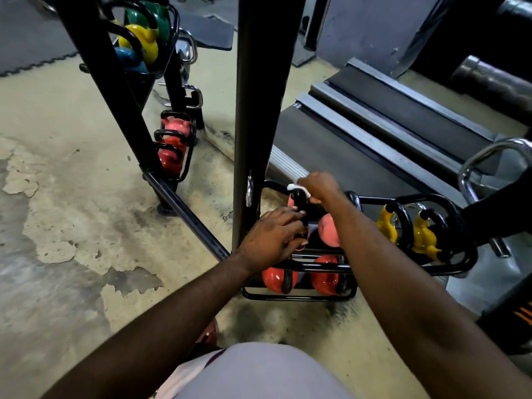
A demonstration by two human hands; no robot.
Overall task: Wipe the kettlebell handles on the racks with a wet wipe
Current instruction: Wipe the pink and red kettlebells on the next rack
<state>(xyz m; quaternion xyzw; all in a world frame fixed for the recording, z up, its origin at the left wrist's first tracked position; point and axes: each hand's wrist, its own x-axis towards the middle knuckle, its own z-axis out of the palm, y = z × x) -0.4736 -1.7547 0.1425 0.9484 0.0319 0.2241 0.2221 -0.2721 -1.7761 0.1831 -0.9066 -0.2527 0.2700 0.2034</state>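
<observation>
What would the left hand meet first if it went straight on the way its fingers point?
The black kettlebell handle: the left hand points right and its fingertips seem to touch it. Behind that lies the pink kettlebell, though depth is unclear.

Gym: kettlebell racks (316, 266), probably treadmills (331, 151).

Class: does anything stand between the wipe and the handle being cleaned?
Nothing visible: the right hand holds the wipe on the top of the black handle; the left hand holds the handle lower down.
</observation>
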